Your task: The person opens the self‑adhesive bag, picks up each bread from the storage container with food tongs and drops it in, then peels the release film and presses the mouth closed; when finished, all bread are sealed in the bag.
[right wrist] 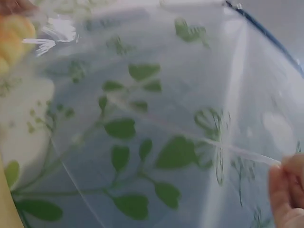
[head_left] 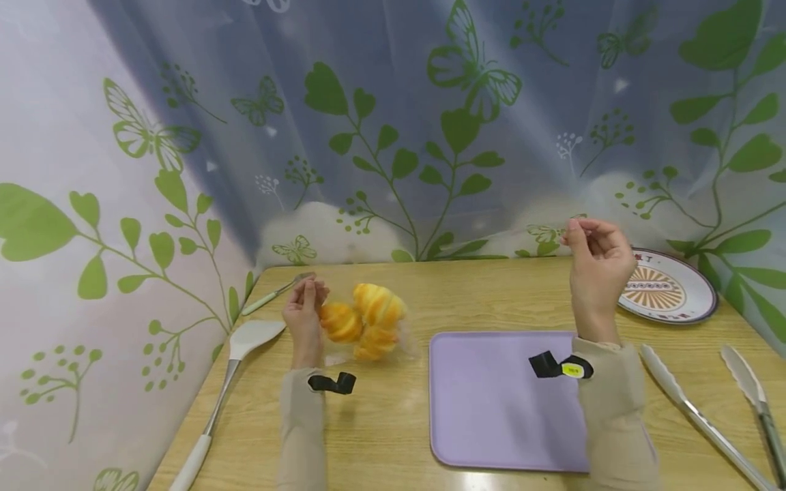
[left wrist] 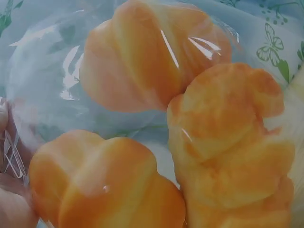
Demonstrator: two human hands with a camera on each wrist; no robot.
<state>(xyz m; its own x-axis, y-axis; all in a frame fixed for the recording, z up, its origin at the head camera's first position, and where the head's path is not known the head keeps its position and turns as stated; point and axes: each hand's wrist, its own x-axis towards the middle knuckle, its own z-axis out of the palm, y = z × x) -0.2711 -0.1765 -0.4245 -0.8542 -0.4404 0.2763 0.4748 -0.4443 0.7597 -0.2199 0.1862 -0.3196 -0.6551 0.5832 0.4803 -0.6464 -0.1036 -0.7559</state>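
My left hand grips the gathered edge of a clear plastic bag left of centre. Inside the bag are a rounded golden bread roll, a second roll and a knobbly bread. Off to the right and higher up, my right hand pinches the end of a thin translucent strand between thumb and fingertips. The strand stretches leftward in the right wrist view; where its far end attaches cannot be made out. Bunched plastic shows beside the left fingers in the left wrist view.
A lilac tray lies partly under the right forearm. Metal tongs lie right of it, with a patterned plate behind. At left are a white-headed spatula and a green-handled utensil. A patterned curtain hangs behind the table.
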